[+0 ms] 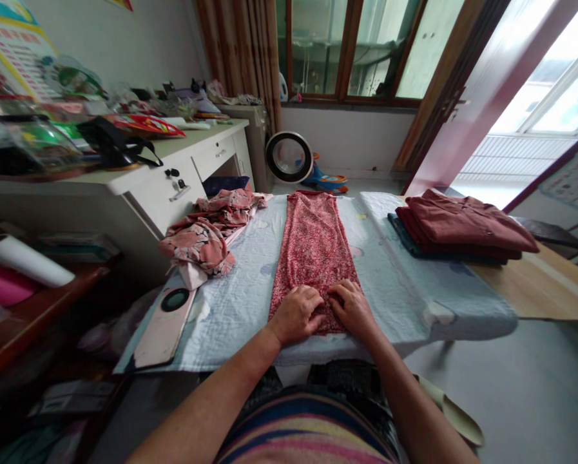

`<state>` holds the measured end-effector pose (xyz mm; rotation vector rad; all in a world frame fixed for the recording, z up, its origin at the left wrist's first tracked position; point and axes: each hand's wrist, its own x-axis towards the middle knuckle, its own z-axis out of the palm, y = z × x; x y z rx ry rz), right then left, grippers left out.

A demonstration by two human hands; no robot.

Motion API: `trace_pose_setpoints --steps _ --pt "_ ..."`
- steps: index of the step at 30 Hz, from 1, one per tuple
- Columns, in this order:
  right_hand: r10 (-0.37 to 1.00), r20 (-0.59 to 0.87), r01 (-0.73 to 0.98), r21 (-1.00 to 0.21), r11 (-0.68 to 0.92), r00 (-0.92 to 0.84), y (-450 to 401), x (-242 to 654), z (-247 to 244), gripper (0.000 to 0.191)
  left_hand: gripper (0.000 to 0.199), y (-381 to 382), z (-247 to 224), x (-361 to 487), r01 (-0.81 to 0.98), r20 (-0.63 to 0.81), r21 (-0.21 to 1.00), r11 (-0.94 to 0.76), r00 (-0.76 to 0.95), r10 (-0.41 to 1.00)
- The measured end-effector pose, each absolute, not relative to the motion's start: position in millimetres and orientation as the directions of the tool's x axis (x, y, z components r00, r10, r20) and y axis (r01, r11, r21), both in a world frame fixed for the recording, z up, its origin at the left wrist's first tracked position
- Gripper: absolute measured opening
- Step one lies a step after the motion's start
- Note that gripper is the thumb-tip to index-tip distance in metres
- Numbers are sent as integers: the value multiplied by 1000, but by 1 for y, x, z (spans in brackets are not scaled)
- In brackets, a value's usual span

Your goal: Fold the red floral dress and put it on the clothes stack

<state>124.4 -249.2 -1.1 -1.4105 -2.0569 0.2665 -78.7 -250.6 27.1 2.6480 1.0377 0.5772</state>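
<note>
Where the two hands come down side by side, a red patterned cloth lies beneath them, folded into a long strip that runs straight away from the fingers. The left hand rests on the near part of the strip, its fingers bent and pointing inward; the right hand lies just beside it, fingers likewise curled, with a small gap between the two. Whether either one pinches the fabric or merely presses on it, I cannot tell. Under the strip and out to both sides of the hands spreads a pale blue quilted cover. To the left of the left hand, near the cover's edge, lies a phone with a large round dark camera patch, and just beyond it sits a crumpled heap of pink floral cloth. Well to the right of the right hand, and farther off, is a stack of folded clothes, dusky red on top with dark teal at the bottom. Below and to the right of the hands, a pale slipper lies on the floor. Far ahead of both stands a round, dark-rimmed object, beside a blue and orange toy.
</note>
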Motion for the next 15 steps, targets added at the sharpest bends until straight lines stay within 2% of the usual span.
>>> trace_pose_setpoints --steps 9,15 --pt "898 368 777 -480 407 -242 -250 123 2 14 28 -251 26 -80 586 278 380 -715 665 693" --pt "892 327 743 -501 444 -312 -262 127 15 23 26 -252 26 -80 584 281 374 -721 669 688"
